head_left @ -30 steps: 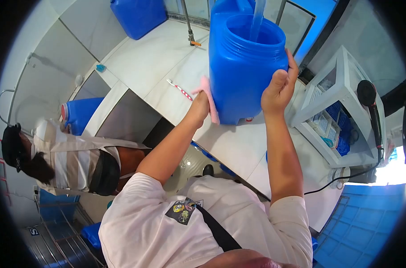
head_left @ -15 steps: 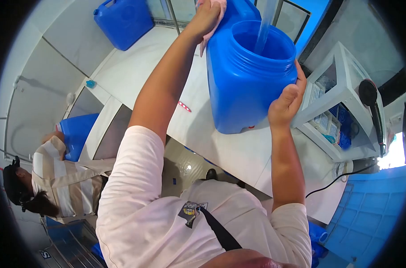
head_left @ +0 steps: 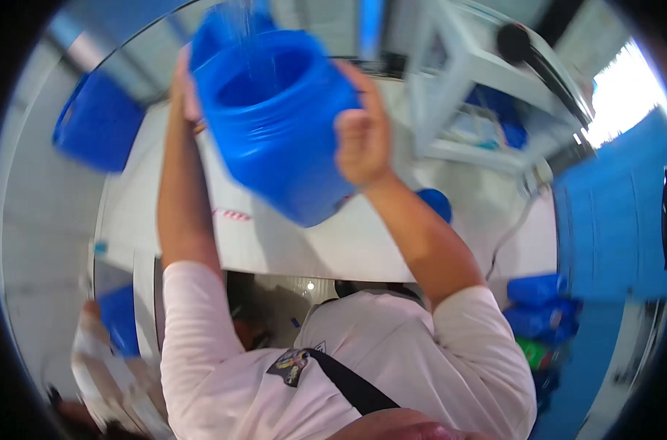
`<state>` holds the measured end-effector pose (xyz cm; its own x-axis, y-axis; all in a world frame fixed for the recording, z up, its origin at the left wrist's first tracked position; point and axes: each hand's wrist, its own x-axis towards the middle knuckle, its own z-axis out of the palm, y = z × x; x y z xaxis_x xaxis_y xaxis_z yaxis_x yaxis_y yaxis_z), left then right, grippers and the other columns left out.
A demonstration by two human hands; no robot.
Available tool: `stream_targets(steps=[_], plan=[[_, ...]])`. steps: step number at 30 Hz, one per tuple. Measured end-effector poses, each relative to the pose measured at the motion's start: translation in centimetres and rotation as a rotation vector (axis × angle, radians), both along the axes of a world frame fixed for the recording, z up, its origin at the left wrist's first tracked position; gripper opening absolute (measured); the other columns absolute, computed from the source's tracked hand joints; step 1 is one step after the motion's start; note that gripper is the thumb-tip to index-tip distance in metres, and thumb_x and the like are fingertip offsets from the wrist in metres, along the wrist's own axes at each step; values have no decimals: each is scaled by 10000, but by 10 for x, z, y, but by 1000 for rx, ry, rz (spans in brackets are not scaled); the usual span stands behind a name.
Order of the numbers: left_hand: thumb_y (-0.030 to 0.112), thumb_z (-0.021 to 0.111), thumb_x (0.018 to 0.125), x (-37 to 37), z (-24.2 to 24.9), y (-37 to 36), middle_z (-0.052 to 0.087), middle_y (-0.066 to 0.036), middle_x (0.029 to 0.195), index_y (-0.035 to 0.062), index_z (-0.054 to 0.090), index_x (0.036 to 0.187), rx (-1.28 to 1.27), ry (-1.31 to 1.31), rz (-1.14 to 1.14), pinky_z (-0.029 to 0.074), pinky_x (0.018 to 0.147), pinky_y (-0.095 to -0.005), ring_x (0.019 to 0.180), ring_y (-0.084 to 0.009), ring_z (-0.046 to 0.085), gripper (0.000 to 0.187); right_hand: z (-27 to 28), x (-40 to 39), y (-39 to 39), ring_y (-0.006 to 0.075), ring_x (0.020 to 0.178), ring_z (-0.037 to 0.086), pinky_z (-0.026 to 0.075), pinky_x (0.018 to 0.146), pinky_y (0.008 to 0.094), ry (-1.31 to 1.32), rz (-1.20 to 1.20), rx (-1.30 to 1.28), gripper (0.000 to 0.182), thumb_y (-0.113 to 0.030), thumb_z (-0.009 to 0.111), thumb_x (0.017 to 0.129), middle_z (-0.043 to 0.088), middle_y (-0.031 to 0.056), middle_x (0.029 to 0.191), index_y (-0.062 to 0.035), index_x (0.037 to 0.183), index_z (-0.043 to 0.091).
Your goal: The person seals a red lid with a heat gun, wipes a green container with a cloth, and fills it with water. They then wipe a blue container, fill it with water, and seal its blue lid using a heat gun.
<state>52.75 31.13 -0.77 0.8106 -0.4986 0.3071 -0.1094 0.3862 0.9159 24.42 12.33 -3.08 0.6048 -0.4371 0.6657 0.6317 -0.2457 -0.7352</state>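
A large blue plastic jerrycan [head_left: 289, 161] with a wide, threaded, uncapped mouth is tilted between my hands over the white table [head_left: 275, 246]. My left hand [head_left: 187, 92] is pressed along its left side, with something pinkish, like a cloth, at the palm; its fingers are partly hidden. My right hand [head_left: 366, 136] grips the opposite side, thumb toward me and fingers around the wall. A clear stream [head_left: 247, 26], blurred, shows above the open mouth and inside it. The whole jerrycan is smeared by motion.
A red-and-white strip [head_left: 234, 215] and a round blue lid [head_left: 434, 205] lie on the table. Another blue jerrycan [head_left: 99, 121] stands at left. On the right are a white shelf unit [head_left: 487, 70] and a black long-handled object [head_left: 542, 70]. Another person [head_left: 110, 374] is at lower left.
The view has swung, and the jerrycan now tilts between both hands. My left hand has come down from the top to its left side. The blue lid has come into sight.
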Motion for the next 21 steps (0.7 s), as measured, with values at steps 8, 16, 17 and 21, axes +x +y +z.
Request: stream_targets(steps=[8,16,17,21], plan=[[363,465,1064,29,-93,-33,624,-130,1313,74,505,1432,104,35,-29,515,1015,-415,1170,-267,623,470,-1,0,-13,244,1218,580,477,989,334,-106,-92,-81,729,-579,581,983,600,178,1292,20,1394,516],[352,505,1055,-159,-185,38,629,-141,1285,68,499,1424,182,245,266,564,952,-402,1118,-275,647,466,3,-9,-6,358,1214,607,494,994,397,-126,-129,-84,695,-581,562,988,589,213,1327,1,1367,538],[350,510,1053,-157,-189,33,630,-143,1281,67,499,1422,194,272,311,570,944,-401,1112,-276,650,465,4,-10,-6,363,1226,601,489,1002,402,-129,-111,-79,691,-582,556,990,590,212,1332,0,1363,540],[414,408,1085,-283,-154,7,593,-132,1326,71,455,1439,-134,376,312,528,1000,-436,1181,-274,606,495,4,-11,-5,387,1266,571,486,1016,421,-150,-145,-115,683,-570,567,986,589,221,1341,-6,1370,533]])
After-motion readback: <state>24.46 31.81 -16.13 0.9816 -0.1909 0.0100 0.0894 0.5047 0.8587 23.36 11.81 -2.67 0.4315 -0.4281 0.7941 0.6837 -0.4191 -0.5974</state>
